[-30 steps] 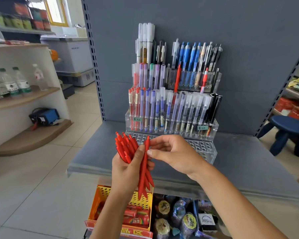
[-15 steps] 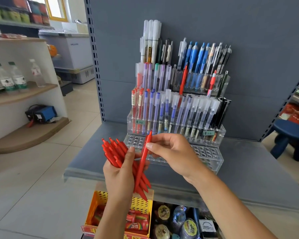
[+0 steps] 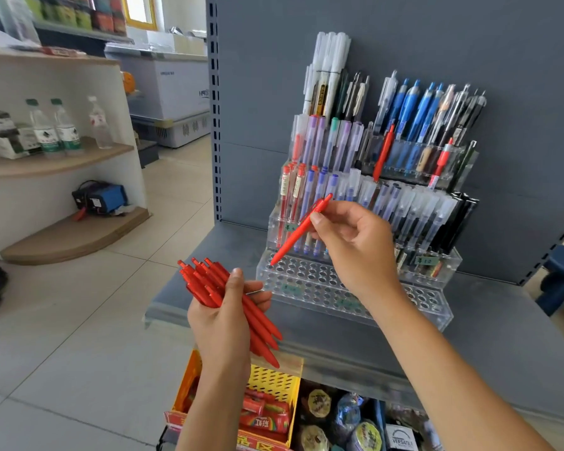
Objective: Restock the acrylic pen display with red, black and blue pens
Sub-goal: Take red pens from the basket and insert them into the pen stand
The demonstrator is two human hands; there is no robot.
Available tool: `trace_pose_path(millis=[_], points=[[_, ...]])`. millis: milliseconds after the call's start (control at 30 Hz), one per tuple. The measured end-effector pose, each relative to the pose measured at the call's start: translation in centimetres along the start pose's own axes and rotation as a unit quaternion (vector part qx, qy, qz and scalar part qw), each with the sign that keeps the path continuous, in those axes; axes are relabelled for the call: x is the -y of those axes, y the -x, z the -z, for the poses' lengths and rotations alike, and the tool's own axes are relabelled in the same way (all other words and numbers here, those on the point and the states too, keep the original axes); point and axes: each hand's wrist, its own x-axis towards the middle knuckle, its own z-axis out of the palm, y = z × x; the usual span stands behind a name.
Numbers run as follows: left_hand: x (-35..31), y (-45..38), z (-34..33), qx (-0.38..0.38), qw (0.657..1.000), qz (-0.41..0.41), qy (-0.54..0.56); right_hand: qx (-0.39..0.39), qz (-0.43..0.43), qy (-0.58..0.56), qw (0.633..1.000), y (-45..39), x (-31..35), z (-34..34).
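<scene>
Grip check: your right hand (image 3: 355, 245) pinches one slim red plastic pen (image 3: 302, 227), tip at the tiered clear acrylic display (image 3: 306, 284); left hand (image 3: 223, 317) clasps the red bundle (image 3: 215, 284). Light, stiff, slick; hold mid-barrel.

display (image 3: 310, 289): clear glossy acrylic | red pens (image 3: 209, 281): matt plastic | shelf (image 3: 502, 336): matt grey

Both forearms bare right to the frame edge, no sleeves showing. Left hand (image 3: 223, 317) and right hand (image 3: 355, 245): bare, nothing worn on wrists or fingers.
</scene>
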Motion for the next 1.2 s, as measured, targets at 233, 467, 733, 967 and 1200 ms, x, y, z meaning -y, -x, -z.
trace_pose_path(millis=[233, 467, 733, 967, 1200], points=[[-0.5, -0.6, 0.6, -0.016, 1.000, 0.013, 0.020, -0.029, 0.043, 0.067, 0.996, -1.9, -0.5, -1.8], [-0.5, -1.1, 0.6, -0.021, 0.999, 0.028, 0.040, 0.014, 0.070, 0.142, 0.987, -2.8, -1.2, -2.7], [-0.2, -1.2, 0.3, -0.017, 0.999, 0.034, 0.033, 0.034, 0.070, 0.181, 0.980, -4.3, -0.4, -3.9], [-0.4, -1.1, 0.3, -0.008, 0.999, 0.041, 0.033, 0.055, 0.039, 0.201, 0.977, -3.1, -1.6, -4.9], [-0.6, -0.7, 0.2, 0.043, 0.996, 0.077, 0.033, 0.049, -0.019, 0.210, 0.976, -2.5, -2.0, -5.0]])
